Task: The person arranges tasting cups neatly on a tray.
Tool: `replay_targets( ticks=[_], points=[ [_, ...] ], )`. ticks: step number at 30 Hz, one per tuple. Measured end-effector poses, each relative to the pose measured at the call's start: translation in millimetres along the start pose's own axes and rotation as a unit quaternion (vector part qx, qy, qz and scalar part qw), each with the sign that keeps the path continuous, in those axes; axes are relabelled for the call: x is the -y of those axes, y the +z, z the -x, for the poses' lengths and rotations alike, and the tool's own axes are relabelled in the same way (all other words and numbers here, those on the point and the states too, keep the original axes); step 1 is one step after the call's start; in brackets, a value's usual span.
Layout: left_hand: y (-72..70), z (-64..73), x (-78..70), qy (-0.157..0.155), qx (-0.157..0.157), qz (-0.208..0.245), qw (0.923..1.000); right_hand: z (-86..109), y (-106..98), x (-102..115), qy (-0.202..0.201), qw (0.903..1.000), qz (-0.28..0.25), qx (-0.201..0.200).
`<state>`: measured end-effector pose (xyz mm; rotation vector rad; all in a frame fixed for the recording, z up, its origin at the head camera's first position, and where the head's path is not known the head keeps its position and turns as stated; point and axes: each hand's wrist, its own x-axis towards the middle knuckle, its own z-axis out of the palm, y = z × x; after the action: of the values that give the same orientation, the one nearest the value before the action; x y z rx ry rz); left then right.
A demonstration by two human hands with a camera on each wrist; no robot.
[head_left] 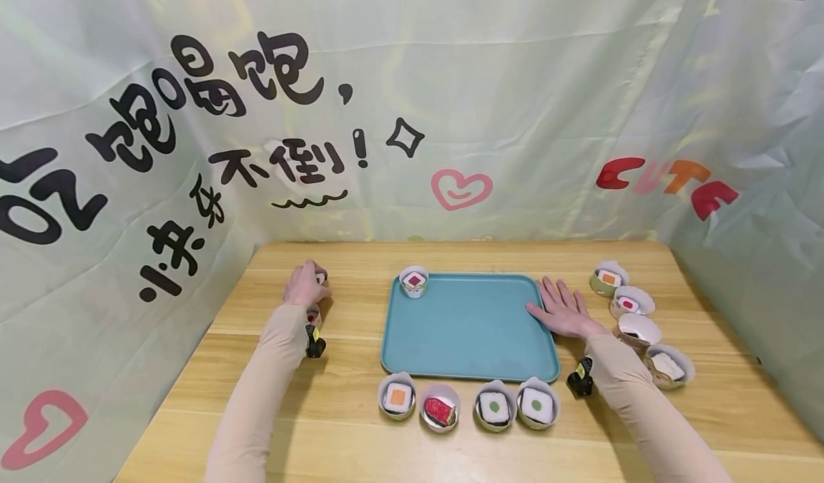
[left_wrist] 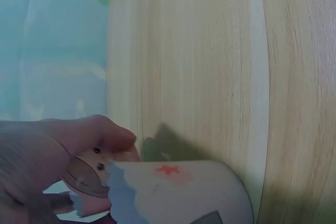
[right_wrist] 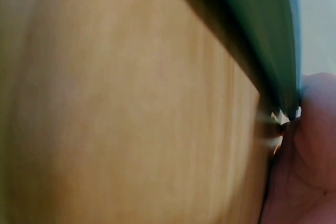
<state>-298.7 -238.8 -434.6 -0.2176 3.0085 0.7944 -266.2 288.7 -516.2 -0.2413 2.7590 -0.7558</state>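
I'm gripping a cup (left_wrist: pixel 88 178) with the left hand (head_left: pixel 305 287), a second cup (left_wrist: pixel 184 192) sitting by its wrist, while the spread right hand (head_left: pixel 563 310) is touching the tray (head_left: pixel 470 333) between both hands, seemingly steadying it!

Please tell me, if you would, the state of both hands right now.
Left hand: closed, holding a small cup.
Right hand: open, at the right edge of the blue tray.

Right hand (head_left: pixel 565 315), fingers (head_left: pixel 563 294) spread; left hand (head_left: pixel 302 286), fingers curled, both arms (head_left: pixel 634 397) outstretched
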Motion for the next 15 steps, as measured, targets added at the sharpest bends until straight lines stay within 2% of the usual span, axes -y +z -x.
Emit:
replay_targets(
  ticks=[7,15],
  points=[
    [6.5,-9.0,-2.4,0.022,-0.045,0.041,0.9979,1.3,-1,0,-0.002,1.0000,-0.005,0.007],
    [13.1,-13.0,-10.1,0.064,-0.078,0.093,0.9906,2.5,-3,2,-0.001,1.0000,-0.003,0.009]
  ],
)
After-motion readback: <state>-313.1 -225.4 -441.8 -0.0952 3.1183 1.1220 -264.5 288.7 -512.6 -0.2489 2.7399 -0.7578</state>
